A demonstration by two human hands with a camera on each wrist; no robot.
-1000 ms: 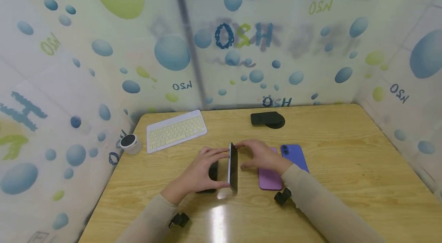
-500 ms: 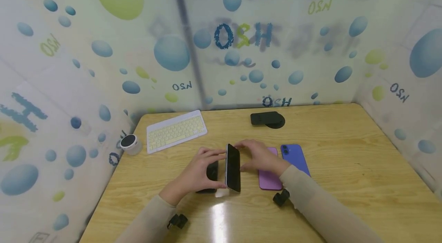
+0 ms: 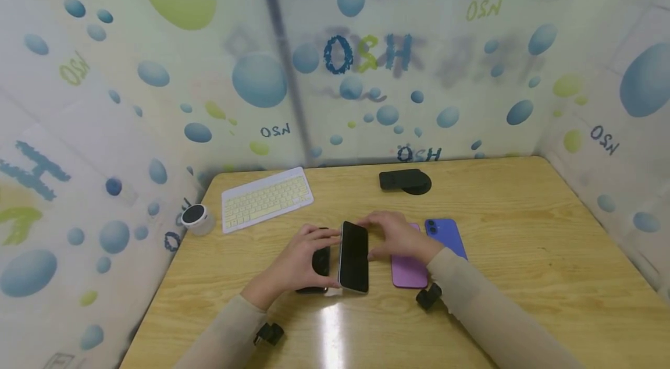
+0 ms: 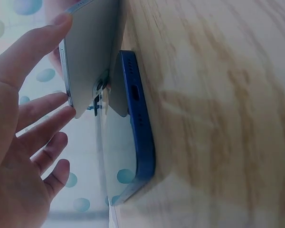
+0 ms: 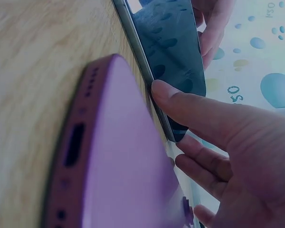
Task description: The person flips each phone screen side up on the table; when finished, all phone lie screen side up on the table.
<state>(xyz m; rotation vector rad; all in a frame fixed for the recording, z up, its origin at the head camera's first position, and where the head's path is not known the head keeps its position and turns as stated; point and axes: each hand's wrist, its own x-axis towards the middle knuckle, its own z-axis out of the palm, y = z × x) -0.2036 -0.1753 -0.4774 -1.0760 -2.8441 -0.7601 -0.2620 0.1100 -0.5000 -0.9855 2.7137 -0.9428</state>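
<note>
Head view: left fingers (image 3: 325, 234), right fingers (image 3: 374, 218) parted, gripping tilted phone (image 3: 354, 257); dark phone (image 3: 321, 261), purple phone (image 3: 410, 272) flanking.

I see the head view look forward and down from above, well apart from the tilted smartphone (image 3: 354, 257). Low and near it, the left-wrist view faces its rear face (image 4: 88, 50), the right-wrist view its screen (image 5: 168, 45); all three share that phone.

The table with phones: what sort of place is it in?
Perhaps a small screened-off booth for handling gadgets: bubble-patterned walls stand on three sides of the table, where a keyboard and a purple phone lie.
</note>
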